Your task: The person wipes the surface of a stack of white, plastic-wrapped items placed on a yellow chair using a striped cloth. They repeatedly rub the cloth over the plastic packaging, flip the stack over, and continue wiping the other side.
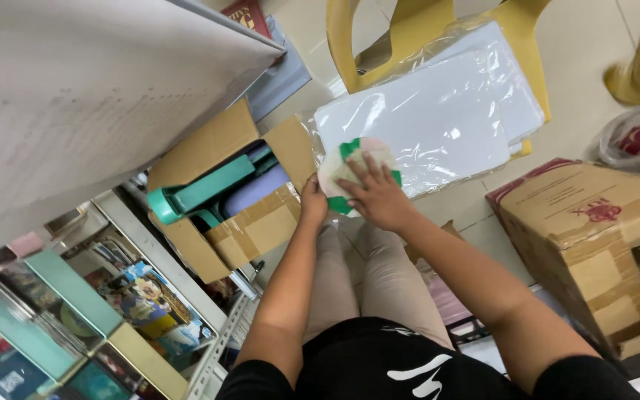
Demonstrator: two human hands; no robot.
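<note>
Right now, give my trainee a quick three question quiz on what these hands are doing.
1. True or false: the right hand lies flat on a green and white cloth.
2. Which is nearer the left hand? A) open box B) taped box
3. Fill in: the wrapped white sheets rest on a yellow ____.

Key: 1 true; 2 A; 3 chair.
</note>
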